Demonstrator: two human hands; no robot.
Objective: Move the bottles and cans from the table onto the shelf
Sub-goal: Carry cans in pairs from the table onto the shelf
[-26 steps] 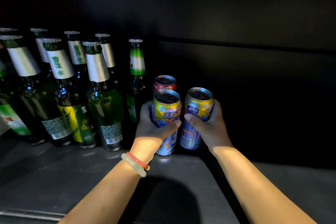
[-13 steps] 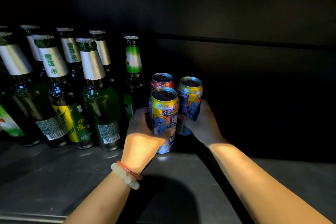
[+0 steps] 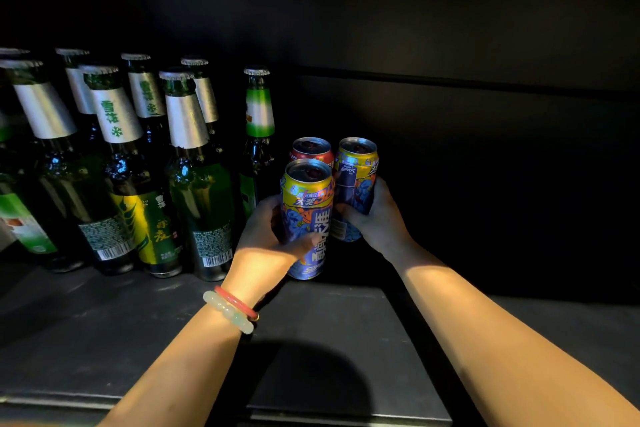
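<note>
While both cans stand upright on the shelf (image 3: pixel 104 329), you grip them
Left hand (image 3: pixel 265 246) fingers wrap the front can (image 3: pixel 306 215); right hand (image 3: pixel 379 218) clasps the rear can (image 3: pixel 356 180), tops up

Green bottles (image 3: pixel 194 191) crowd the shelf (image 3: pixel 104 322) left of the cans; right side lies open

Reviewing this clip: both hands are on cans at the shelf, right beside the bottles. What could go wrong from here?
1. The left hand grips the front can close to the nearest green bottle; its knuckles may knock the bottle while letting go.
2. The right hand holds the second can tight against the red can and the front can, so pushing further may shove the red one.
3. The shelf is dim, so whether each can's base sits flat is hard to see.
</note>
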